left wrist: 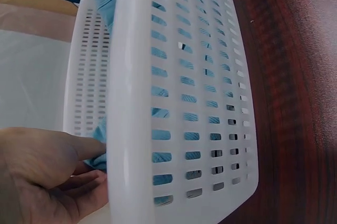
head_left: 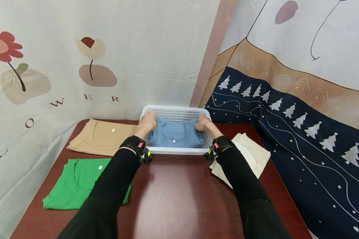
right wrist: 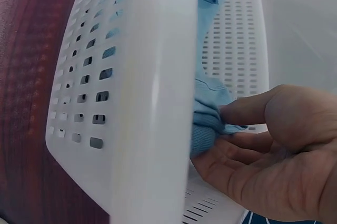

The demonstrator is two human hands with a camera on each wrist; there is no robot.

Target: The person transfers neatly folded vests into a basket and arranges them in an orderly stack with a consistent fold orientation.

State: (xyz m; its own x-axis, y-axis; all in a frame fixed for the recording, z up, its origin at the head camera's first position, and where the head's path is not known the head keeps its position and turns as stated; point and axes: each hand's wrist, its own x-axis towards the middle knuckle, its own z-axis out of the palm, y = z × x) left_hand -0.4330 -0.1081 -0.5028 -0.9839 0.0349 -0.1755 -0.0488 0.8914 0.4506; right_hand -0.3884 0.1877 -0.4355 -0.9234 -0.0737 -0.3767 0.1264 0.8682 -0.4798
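A folded blue shirt (head_left: pixel 176 132) lies inside a white plastic basket (head_left: pixel 176 151) at the back middle of the table. My left hand (head_left: pixel 149 121) pinches the shirt's left side; in the left wrist view, thumb and fingers close on blue cloth behind the rim. On the opposite side my right hand (head_left: pixel 202 123) pinches the other edge. The right wrist view shows a ribbed fold of the shirt (right wrist: pixel 204 134) between thumb and fingers. Through the slots of the basket wall (left wrist: pixel 202 89) more blue cloth shows.
A folded tan shirt (head_left: pixel 103 136) lies left of the basket, with a folded green shirt (head_left: pixel 80 182) nearer the front. To the right, a folded cream garment (head_left: pixel 254 154) sits partly under the right forearm. Printed curtains (head_left: pixel 155 49) hang behind the reddish-brown table (head_left: pixel 170 199).
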